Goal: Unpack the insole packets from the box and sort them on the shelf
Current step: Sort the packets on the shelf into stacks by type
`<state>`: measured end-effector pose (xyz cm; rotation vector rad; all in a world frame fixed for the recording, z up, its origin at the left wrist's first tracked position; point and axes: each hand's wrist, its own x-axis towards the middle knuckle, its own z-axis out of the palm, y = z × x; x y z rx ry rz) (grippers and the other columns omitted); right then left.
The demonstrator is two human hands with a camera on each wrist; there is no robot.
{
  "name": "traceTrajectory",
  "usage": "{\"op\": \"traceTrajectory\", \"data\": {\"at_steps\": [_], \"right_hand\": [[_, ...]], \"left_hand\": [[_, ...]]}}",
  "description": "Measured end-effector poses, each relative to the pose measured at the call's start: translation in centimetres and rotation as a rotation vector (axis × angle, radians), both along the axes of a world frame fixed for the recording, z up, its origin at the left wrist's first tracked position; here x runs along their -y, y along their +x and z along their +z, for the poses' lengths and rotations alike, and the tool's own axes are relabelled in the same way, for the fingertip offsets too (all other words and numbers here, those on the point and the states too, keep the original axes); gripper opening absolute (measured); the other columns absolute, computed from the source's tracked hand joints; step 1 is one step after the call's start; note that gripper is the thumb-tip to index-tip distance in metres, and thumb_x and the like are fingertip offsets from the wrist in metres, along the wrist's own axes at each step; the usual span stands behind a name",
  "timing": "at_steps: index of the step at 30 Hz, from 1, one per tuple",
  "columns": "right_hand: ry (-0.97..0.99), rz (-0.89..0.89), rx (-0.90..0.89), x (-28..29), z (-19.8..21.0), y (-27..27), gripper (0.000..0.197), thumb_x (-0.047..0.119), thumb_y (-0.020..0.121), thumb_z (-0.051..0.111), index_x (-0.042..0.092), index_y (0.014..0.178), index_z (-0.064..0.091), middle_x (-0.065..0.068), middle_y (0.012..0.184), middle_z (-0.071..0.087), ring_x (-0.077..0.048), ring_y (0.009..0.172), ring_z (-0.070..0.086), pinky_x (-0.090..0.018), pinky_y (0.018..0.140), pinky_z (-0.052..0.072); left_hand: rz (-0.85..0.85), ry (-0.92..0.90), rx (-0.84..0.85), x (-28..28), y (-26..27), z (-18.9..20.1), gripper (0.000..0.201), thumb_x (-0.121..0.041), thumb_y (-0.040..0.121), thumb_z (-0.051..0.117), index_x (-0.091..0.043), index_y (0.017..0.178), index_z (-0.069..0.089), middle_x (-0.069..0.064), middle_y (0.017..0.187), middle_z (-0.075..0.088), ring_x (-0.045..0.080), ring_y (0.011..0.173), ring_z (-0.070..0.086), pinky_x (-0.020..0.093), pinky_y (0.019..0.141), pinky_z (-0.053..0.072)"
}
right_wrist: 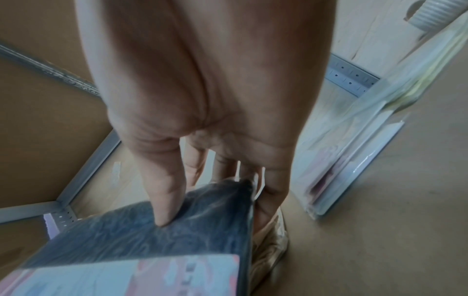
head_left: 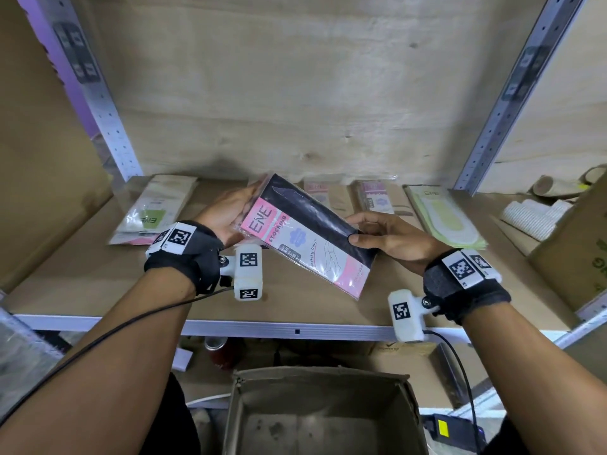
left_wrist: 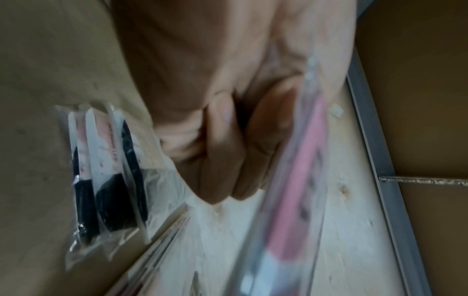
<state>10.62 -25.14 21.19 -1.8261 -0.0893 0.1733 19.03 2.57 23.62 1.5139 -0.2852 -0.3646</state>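
Note:
A pink-and-black packet (head_left: 305,234) marked ENE STOCKING hangs tilted above the shelf board (head_left: 98,284), held from both ends. My left hand (head_left: 241,208) grips its far left end, fingers behind it. My right hand (head_left: 356,229) pinches the dark right edge, with the thumb (right_wrist: 164,200) on top of the packet (right_wrist: 152,240) and the fingers beneath. A tan packet (right_wrist: 271,244) shows under it. In the blurred left wrist view the packet (left_wrist: 303,160) runs past my curled fingers (left_wrist: 222,150). The cardboard box (head_left: 236,412) stands open below the shelf, with a bare floor showing inside.
Packet stacks lie along the back of the shelf: green-labelled at the left (head_left: 154,205), two pink ones (head_left: 322,192) (head_left: 374,195) in the middle, yellow-green at the right (head_left: 443,218). A carton with white rolls (head_left: 538,218) fills the right end. Metal uprights (head_left: 111,119) flank the bay.

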Motion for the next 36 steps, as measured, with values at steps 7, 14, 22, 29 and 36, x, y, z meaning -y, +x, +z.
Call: {"op": "traceTrajectory", "data": {"at_steps": [7, 14, 22, 29, 36], "right_hand": [[0.086, -0.060, -0.005, 0.4, -0.1, 0.0, 0.027, 0.002, 0.092, 0.063, 0.010, 0.117, 0.066, -0.014, 0.111, 0.072, -0.021, 0.095, 0.069, -0.026, 0.081, 0.053], [0.457, -0.277, -0.040, -1.3, 0.1, 1.5, 0.019, 0.002, 0.088, 0.068, 0.018, 0.096, 0.064, -0.017, 0.107, 0.070, -0.033, 0.094, 0.065, -0.040, 0.077, 0.052], [0.440, -0.337, -0.072, -7.6, 1.4, 5.1, 0.025, -0.003, 0.086, 0.069, 0.010, 0.095, 0.050, -0.014, 0.095, 0.067, -0.026, 0.081, 0.067, -0.035, 0.066, 0.057], [0.015, -0.413, -0.054, -11.0, 1.6, 9.3, 0.025, 0.007, 0.078, 0.080, 0.009, 0.089, 0.058, -0.015, 0.087, 0.064, -0.028, 0.078, 0.062, -0.051, 0.081, 0.057], [-0.300, -0.391, -0.088, -12.2, 0.1, 12.4, 0.031, 0.026, 0.074, 0.085, -0.002, 0.084, 0.073, -0.009, 0.069, 0.069, -0.020, 0.061, 0.062, -0.041, 0.073, 0.060]], "left_hand": [[0.297, -0.076, -0.117, -1.2, 2.5, -2.1, 0.041, -0.053, 0.099, 0.049, -0.018, 0.085, 0.066, -0.001, 0.073, 0.064, 0.013, 0.059, 0.058, 0.026, 0.063, 0.048], [0.054, 0.082, -0.172, -1.3, 2.2, -2.1, 0.060, -0.065, 0.093, 0.048, -0.012, 0.108, 0.072, 0.007, 0.093, 0.079, 0.018, 0.076, 0.077, 0.022, 0.059, 0.059], [-0.061, 0.176, -0.039, -1.1, 0.4, -0.7, 0.030, -0.018, 0.090, 0.073, -0.009, 0.118, 0.068, 0.011, 0.106, 0.077, 0.016, 0.081, 0.073, 0.020, 0.069, 0.060], [0.193, 0.265, 0.035, -3.2, 2.5, -1.4, 0.028, 0.002, 0.088, 0.071, 0.006, 0.115, 0.068, 0.018, 0.102, 0.072, 0.005, 0.055, 0.070, 0.018, 0.060, 0.059], [0.256, 0.410, 0.015, -4.5, 4.4, -2.4, 0.020, -0.001, 0.084, 0.075, 0.001, 0.104, 0.071, 0.019, 0.099, 0.073, 0.011, 0.059, 0.069, 0.020, 0.059, 0.061]]}}
